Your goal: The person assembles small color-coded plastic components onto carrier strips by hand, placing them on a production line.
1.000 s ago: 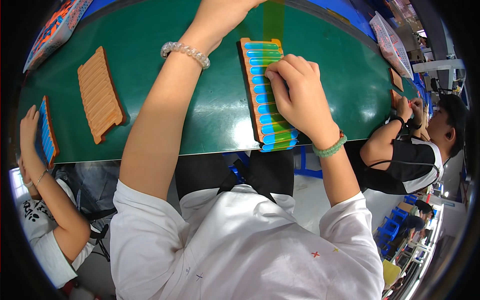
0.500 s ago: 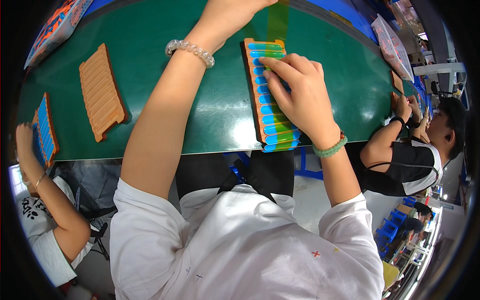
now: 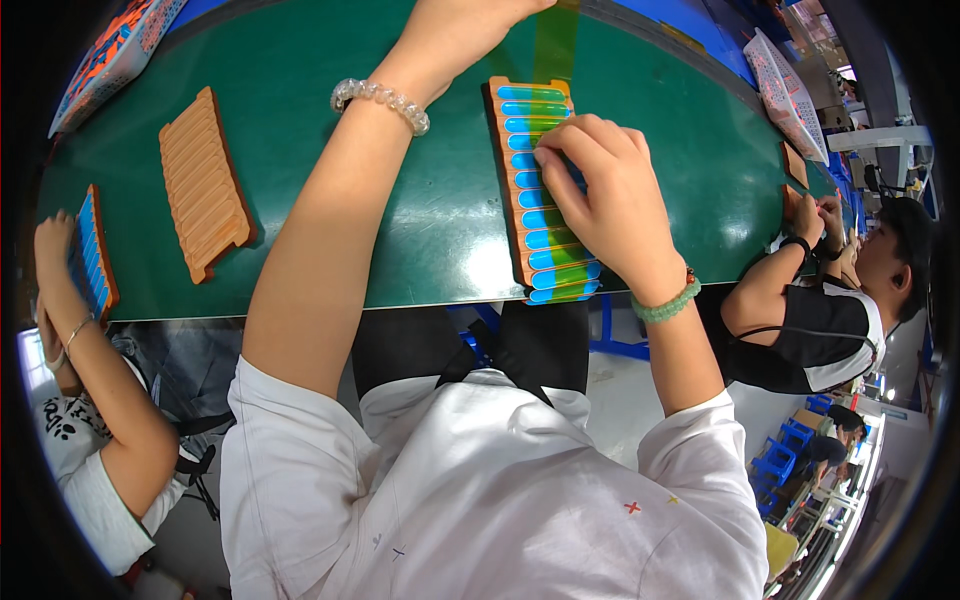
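A brown grooved tray (image 3: 507, 185) lies at an angle in front of me, with several glossy blue round-ended pieces (image 3: 533, 198) side by side in its grooves. A see-through yellow-green tape strip (image 3: 556, 45) runs lengthwise over them and on past the tray's far end. My right hand (image 3: 600, 190) rests over the tray's right side. Its fingers are curled, thumb and forefinger tips close together on the taped pieces; anything between them is hidden. My left hand (image 3: 455, 35) reaches to the far edge of the picture near the tape, its fingers mostly cut off.
An unfilled brown grooved tray (image 3: 205, 185) lies left on the green table (image 3: 420, 240). Beyond it a person's hand (image 3: 55, 240) touches another blue-filled tray (image 3: 92, 255). White baskets stand far left (image 3: 120, 65) and far right (image 3: 785, 95). Another person (image 3: 820, 320) works at right.
My right hand has slid slightly nearer along the tray, and its forefinger has drawn in toward the thumb. My left hand stays put. The left neighbour's hand has shifted up their tray.
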A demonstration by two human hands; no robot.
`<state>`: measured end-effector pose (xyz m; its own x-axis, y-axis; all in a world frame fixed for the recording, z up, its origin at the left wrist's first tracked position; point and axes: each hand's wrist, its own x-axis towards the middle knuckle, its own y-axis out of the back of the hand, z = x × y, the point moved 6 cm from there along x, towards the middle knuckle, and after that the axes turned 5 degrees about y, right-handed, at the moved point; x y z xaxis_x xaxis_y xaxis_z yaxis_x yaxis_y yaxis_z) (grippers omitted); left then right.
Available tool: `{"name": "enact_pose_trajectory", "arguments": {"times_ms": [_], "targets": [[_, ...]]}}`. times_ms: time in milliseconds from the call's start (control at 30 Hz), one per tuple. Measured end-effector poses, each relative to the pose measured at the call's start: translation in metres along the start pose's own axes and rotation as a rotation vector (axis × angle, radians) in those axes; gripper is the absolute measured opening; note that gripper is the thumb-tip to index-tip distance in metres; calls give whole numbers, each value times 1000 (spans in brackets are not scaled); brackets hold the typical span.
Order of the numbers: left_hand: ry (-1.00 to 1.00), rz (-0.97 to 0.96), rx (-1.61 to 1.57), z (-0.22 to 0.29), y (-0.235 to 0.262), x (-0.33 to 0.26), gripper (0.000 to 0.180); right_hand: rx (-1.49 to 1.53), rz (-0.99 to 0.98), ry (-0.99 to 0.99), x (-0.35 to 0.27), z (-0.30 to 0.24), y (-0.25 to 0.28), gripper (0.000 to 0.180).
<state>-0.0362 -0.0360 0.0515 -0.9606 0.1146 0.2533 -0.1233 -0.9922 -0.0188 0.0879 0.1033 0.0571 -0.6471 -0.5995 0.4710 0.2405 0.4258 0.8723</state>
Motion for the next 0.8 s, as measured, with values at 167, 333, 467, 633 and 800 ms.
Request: {"name": "enact_pose_trajectory", "arguments": {"times_ms": [167,333,467,633,800], "targets": [[-2,9,32,1,-1,-1,18,1,44,-4,8,4,-6,4],[6,2,68,0,0,0,19,-19,60,3,17,12,-11,4],[13,16,161,1,0,-3,20,-21,63,-6,28,23,-17,6],[27,5,237,3,2,-4,22,-27,68,-7,41,32,-24,8],[42,-19,338,-5,2,-4,25,-8,76,-14,39,34,-22,10]]}}
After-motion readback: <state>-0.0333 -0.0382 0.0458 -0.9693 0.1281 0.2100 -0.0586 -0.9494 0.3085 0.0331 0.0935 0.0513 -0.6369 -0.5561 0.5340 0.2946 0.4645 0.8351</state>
